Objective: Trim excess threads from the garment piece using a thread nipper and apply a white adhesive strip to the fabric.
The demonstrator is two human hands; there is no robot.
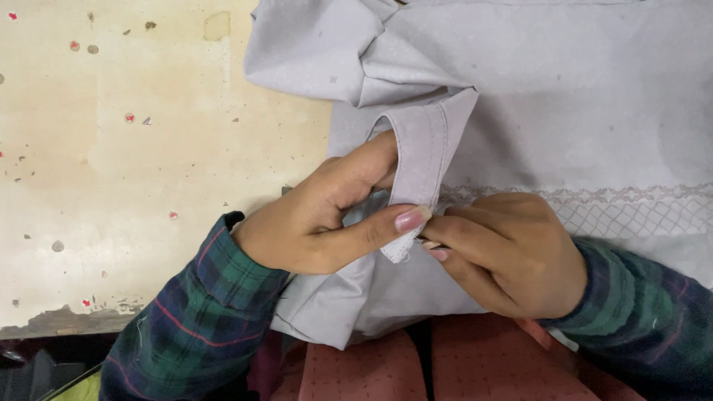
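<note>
Under my work lies a worn cream table [148, 148], pocked and chipped; my reddish dotted lap cloth [460, 364] shows below.

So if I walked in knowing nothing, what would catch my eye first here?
Two hands meeting at the centre: the left hand and the right hand both pinch a narrow folded strip of pale grey cloth. That cloth fills the upper right, with a band of lace-like stitching across it. To the left lies a worn cream table, speckled with chips and red dots.

Both hands, left hand [312, 223] and right hand [512, 252], pinch the grey garment [564, 96].
</note>
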